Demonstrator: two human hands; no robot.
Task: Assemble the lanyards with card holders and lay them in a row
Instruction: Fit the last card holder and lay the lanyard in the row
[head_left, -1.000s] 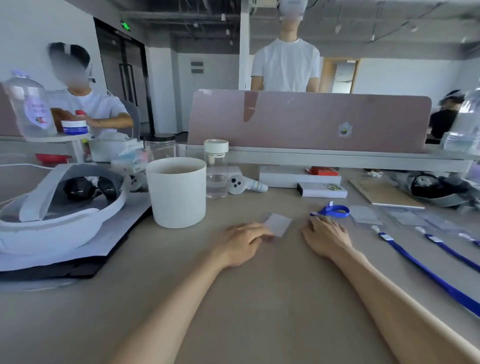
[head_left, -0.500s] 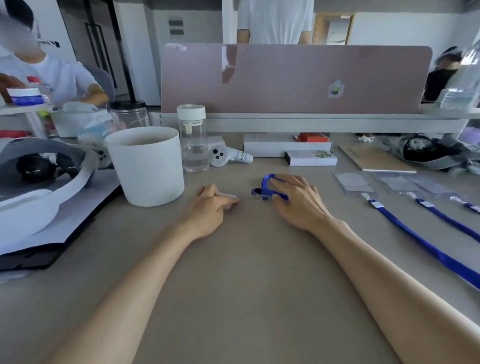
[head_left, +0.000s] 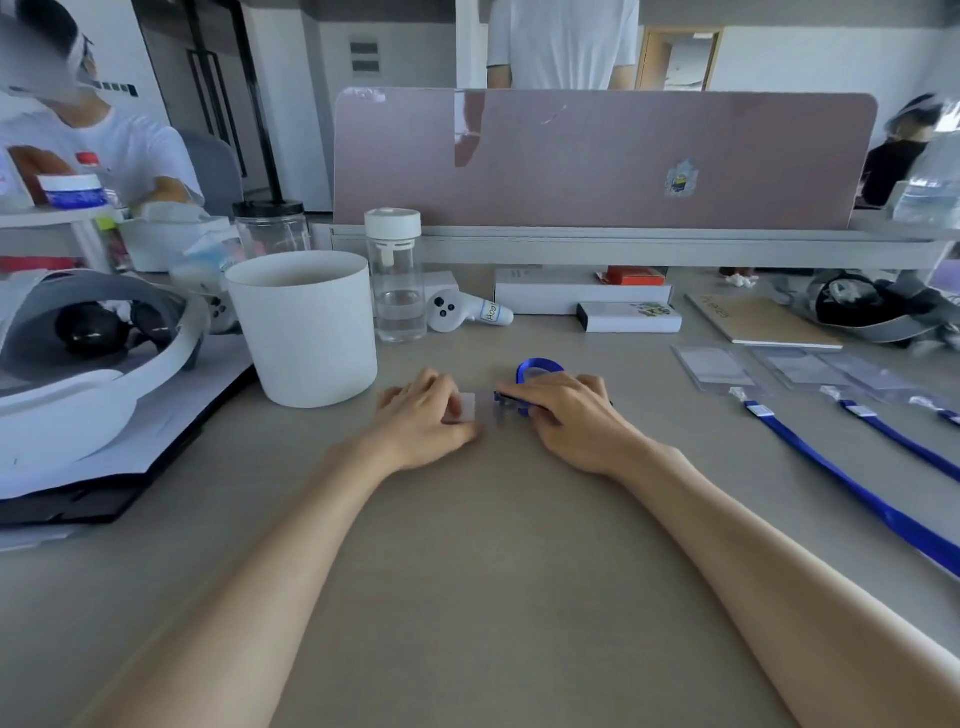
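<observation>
Both hands meet mid-desk on the grey desk (head_left: 493, 561). The left hand (head_left: 423, 423) has its fingers curled close together, with the thumb closing against them. It pinches the one clear card holder (head_left: 469, 406) in play, whose pale edge pokes out toward 3 o'clock. The right hand (head_left: 569, 413) is curled over one coiled blue lanyard (head_left: 537, 365), fingers pressed together on it. The lanyard's loop rises behind the knuckles at 12 o'clock. Its clip (head_left: 506, 400) juts from the fingertips toward 9 o'clock, just beside the holder's edge; blur hides whether they touch. At 2 to 3 o'clock from the hands, three more holders lie flat in a row: the first holder (head_left: 711, 366), second holder (head_left: 795, 366) and third holder (head_left: 865, 375). Three straps run from them toward 5 o'clock: the long strap (head_left: 831, 470), the middle strap (head_left: 904, 441), and a third strap (head_left: 937, 413) cut off by the frame edge. At 10 o'clock stands one white cup (head_left: 306, 327). At 11 o'clock is one water bottle (head_left: 395, 275), with one white controller (head_left: 462, 312) beside it. Two white boxes (head_left: 631, 317) sit at 1 o'clock and one notebook (head_left: 758, 319) at 2 o'clock. One white headset (head_left: 78, 384) lies at 9 o'clock.
</observation>
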